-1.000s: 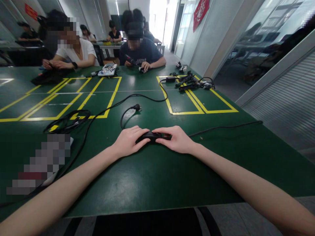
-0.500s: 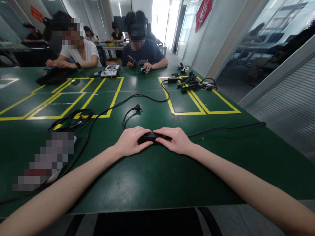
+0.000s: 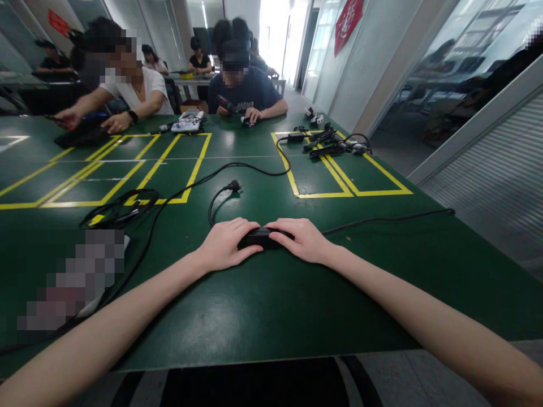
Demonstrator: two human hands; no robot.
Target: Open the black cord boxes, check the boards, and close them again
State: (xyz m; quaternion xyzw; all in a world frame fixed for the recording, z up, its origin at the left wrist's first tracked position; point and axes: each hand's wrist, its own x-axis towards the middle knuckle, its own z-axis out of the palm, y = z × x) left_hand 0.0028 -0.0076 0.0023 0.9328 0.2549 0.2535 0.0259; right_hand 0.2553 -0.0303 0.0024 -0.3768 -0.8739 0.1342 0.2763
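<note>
A black power adapter (image 3: 263,239) lies on the green table in front of me. My left hand (image 3: 224,243) is closed round its left end, fingers over the top and thumb along the near side. At the other end my right hand (image 3: 300,239) grips it in the same way, with a gap between the two hands where the adapter's middle shows. A short cord with a black plug (image 3: 233,186) curves out beyond my left hand. From beside my right hand a thin black cable (image 3: 390,219) runs off toward the table's right edge.
Left of me are a coiled black cable (image 3: 123,208) and a blurred-out flat object (image 3: 72,282). Yellow tape (image 3: 198,167) marks the green table (image 3: 237,316). Black parts and cables (image 3: 326,144) lie at the far right. Two people sit across, one by a white device (image 3: 186,121).
My right hand has shifted slightly along the adapter, and more of its middle shows. My left hand holds its place. Across the table, the person in white has spread their hands apart.
</note>
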